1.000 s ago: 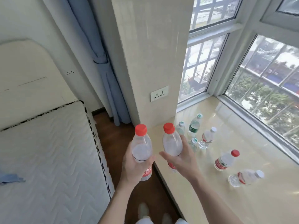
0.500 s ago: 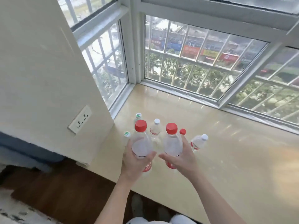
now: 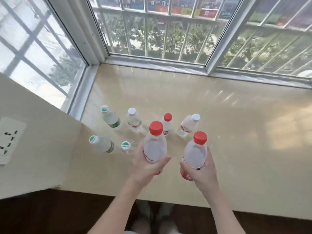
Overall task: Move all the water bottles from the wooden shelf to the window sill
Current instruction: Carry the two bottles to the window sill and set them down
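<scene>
Sill [image 3: 219, 132]: beige, glossy, running under a barred window [image 3: 152, 39]. Six bottles stand on it, bunched at the left end by the wall [image 3: 42, 149], all apart from each other.
- Back row, left to right: back green-cap [image 3: 111, 119], left white-cap [image 3: 134, 121], small red-cap [image 3: 167, 125], right white-cap [image 3: 186, 126].
- Front row: front green-cap [image 3: 103, 145] closest to the wall, then low green-cap [image 3: 125, 146], of which little more than the cap shows, just beside the left hand.
- Small red-cap is partly hidden behind the cap of the left bottle.

Socket [image 3: 8, 141] on the wall. Dark floor [image 3: 50, 217] below the sill edge.

Left hand [image 3: 146, 168] grips the left bottle [image 3: 155, 146] round its lower body, thumb across the front, fingers wrapped behind. Bottle upright, red cap, over the sill just in front of the cluster.

Right hand [image 3: 202, 171] grips the right bottle [image 3: 195, 154] the same way, thumb in front on the label. Upright, red cap, over bare sill to the right of the cluster.

The two held bottles are near each other but not touching. Both bases are hidden by the hands, so whether either touches the sill cannot be told.
</scene>
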`<state>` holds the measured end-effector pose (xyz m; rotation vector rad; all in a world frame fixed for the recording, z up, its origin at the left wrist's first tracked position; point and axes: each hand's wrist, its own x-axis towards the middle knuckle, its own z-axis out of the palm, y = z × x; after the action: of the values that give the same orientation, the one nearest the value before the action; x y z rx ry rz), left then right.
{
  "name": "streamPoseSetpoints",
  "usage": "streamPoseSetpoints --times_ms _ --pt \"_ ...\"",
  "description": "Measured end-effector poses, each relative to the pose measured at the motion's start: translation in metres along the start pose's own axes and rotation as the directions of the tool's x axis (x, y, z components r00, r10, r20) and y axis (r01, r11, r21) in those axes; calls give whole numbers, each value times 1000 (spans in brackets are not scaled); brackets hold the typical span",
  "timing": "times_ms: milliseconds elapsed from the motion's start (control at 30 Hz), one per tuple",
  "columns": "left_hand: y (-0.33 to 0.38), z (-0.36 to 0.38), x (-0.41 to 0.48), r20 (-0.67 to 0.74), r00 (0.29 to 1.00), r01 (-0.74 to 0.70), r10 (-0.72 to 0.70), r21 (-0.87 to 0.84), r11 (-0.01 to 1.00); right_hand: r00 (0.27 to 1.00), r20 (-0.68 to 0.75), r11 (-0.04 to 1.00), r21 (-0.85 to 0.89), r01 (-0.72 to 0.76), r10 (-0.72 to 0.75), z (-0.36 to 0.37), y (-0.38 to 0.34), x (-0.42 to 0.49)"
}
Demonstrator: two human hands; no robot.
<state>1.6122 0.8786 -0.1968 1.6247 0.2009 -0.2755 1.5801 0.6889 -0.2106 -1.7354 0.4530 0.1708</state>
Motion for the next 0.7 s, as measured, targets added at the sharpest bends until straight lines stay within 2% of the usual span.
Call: streamPoseSetpoints --times_ms 200,400,533,700 --pt "-74 21 50 -46 999 14 -11 60 998 994 -109 999 -46 23 -28 6 74 44" --pt "-137 43 93 -50 995 -82 91 166 983 963 -250 995 -44 92 -101 14 129 95" --pt "-163 44 110 -31 990 -128 140 242 962 942 -280 983 -63 174 -185 18 146 115" --pt "-185 45 121 -3 990 -135 141 278 951 936 -274 973 -122 194 -221 22 165 117"
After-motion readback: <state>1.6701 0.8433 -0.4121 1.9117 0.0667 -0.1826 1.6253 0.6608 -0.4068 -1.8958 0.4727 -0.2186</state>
